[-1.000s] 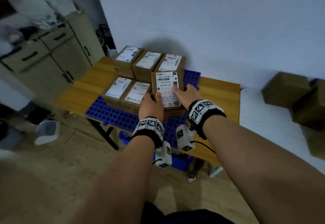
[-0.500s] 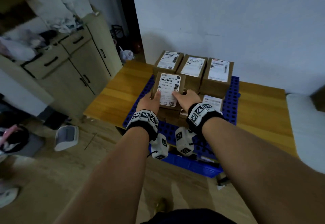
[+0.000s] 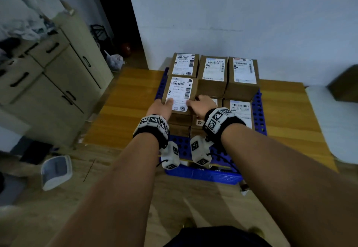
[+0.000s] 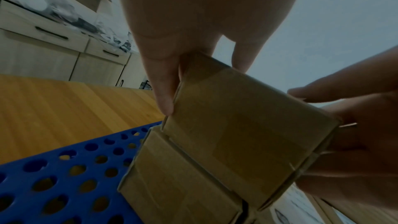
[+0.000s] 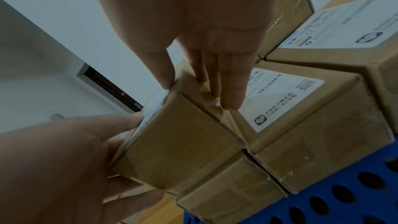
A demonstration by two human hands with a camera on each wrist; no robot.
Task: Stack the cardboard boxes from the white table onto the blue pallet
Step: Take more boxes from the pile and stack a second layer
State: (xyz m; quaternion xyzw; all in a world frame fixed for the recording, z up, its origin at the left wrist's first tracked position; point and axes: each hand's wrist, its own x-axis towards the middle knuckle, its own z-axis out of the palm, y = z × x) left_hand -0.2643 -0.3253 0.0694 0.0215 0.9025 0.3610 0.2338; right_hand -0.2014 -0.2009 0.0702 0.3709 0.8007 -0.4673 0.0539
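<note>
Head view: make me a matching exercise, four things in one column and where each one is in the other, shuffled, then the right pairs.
Things:
1. held box
2. blue pallet
3. white bin
4. cabinet

Places:
A. lying on the wooden table
B. on the floor at lower left
C. between both hands, on top of a front-row box
D. standing against the left side of the room

Pairs: 1-C, 2-A, 3-B, 4-D
</note>
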